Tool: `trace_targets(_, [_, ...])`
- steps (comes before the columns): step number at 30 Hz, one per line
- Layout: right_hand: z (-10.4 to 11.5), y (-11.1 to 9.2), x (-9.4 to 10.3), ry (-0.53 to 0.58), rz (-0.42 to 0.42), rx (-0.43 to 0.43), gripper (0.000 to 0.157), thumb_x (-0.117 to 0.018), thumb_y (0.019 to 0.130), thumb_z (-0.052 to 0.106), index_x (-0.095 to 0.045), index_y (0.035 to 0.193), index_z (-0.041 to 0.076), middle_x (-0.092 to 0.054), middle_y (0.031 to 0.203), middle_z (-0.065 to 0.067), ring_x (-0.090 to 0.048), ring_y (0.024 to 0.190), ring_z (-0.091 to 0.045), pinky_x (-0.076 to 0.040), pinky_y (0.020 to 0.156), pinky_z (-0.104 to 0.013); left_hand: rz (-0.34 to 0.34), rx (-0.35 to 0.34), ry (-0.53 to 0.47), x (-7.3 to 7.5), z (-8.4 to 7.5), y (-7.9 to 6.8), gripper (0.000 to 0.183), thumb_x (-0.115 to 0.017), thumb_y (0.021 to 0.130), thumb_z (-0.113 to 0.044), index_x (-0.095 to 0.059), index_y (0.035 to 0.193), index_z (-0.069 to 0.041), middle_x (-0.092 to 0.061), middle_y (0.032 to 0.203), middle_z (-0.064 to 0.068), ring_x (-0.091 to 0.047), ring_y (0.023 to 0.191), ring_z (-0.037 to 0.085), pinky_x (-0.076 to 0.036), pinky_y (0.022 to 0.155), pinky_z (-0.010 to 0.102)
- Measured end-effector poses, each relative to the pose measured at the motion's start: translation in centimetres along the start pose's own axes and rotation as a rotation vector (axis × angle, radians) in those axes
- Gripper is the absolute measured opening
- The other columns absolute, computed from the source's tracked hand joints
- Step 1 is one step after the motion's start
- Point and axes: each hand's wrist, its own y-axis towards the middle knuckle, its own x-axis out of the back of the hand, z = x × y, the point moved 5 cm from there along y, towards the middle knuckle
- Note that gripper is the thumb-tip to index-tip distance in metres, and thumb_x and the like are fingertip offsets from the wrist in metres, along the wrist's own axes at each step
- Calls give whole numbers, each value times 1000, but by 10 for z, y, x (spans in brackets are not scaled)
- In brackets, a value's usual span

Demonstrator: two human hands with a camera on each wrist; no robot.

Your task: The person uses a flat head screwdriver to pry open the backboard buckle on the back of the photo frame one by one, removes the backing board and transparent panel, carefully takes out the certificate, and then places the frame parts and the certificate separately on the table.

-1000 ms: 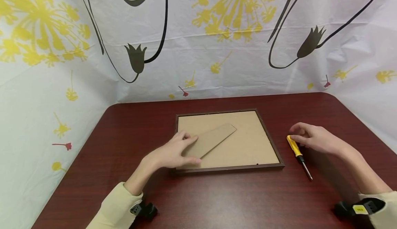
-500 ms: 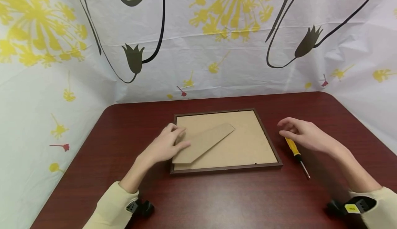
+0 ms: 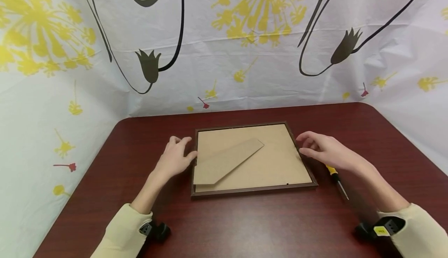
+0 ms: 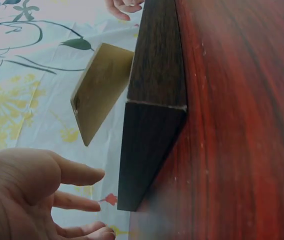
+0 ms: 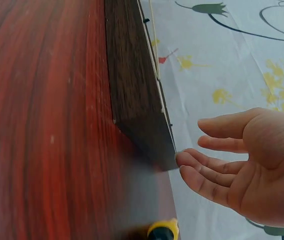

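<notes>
A picture frame [image 3: 252,190] with a dark brown wooden rim lies back side up on the table. On its tan backing board [image 3: 280,161] a tapered easel stand [image 3: 227,162] slants across, and in the left wrist view the stand [image 4: 99,90] tilts up from the back. My left hand [image 3: 174,157] is beside the frame's left edge, fingers spread and holding nothing. Across from it, my right hand [image 3: 325,149] has relaxed fingers close to the right edge, also holding nothing. Partly under the right hand lies a screwdriver [image 3: 335,176] with a yellow and black handle.
The dark red wood-grain table [image 3: 252,227] reaches back to a white cloth [image 3: 224,83] printed with yellow and grey flowers, which hangs behind it and at both sides. Each wrist wears a strap with a small black camera [image 3: 161,231].
My left hand has come off the easel stand and moved left to the frame's edge. My right hand has moved left from the screwdriver to the frame's right edge.
</notes>
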Motion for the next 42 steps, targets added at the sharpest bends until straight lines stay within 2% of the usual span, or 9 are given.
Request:
trace_targets(4, [8,6,-3,-4,-8,24,30,-67,100,20,-60,127,9,-66,98,2,-64,87,-12,-51,74,-34,0,35,3,1,7,2,57,-62,100,-20,-43,149,3,-39,136,33,-50,117,45,-49,83,54])
trace_targets(8, [15,12,-6,-2,-16,50,30,-67,98,14,-60,126,7,-67,98,1,-65,87,-13,-51,77,-36,15,51,5,-1,13,4,60,-62,100,-19,-39,150,5,-41,137,35,-56,110,45,-49,87,56])
trace_targets(11, [18,17,-10,10,-13,74,31,-68,98,13,-60,126,5,-67,98,2,-66,87,-13,-52,77,-35,34,48,-20,-3,16,5,60,-62,100,-18,-38,150,7,-48,132,33,-56,112,44,-47,92,57])
trace_targets(17, [24,31,-20,20,22,104,32,-70,96,12,-60,126,3,-67,97,2,-66,87,-13,-52,78,-36,50,-7,-69,-7,19,9,52,-59,102,-15,-43,146,8,-61,113,22,-57,109,38,-47,91,53])
trace_targets(22, [34,46,-33,14,54,153,35,-74,93,10,-61,124,1,-66,97,-2,-64,85,-14,-53,79,-39,66,-59,-115,-12,17,10,51,-59,102,-16,-45,144,9,-63,104,16,-59,99,31,-48,88,49])
trace_targets(27, [49,59,-42,11,77,217,39,-78,89,11,-61,122,1,-65,102,-8,-60,82,-15,-52,75,-36,111,-85,-139,-17,12,10,55,-60,102,-16,-41,146,12,-63,99,13,-59,92,27,-49,85,45])
trace_targets(34, [63,74,-55,66,126,244,49,-81,87,13,-60,130,2,-63,95,-9,-59,75,-12,-49,70,-29,147,-107,-131,-19,9,10,59,-58,103,-15,-36,148,15,-62,107,19,-58,96,29,-50,80,42])
trace_targets(42, [72,87,-66,-38,140,292,57,-82,86,19,-61,137,7,-58,127,-6,-52,69,-8,-44,66,-27,171,-117,-105,-21,10,11,58,-55,105,-14,-33,149,15,-56,120,29,-54,99,30,-45,82,42])
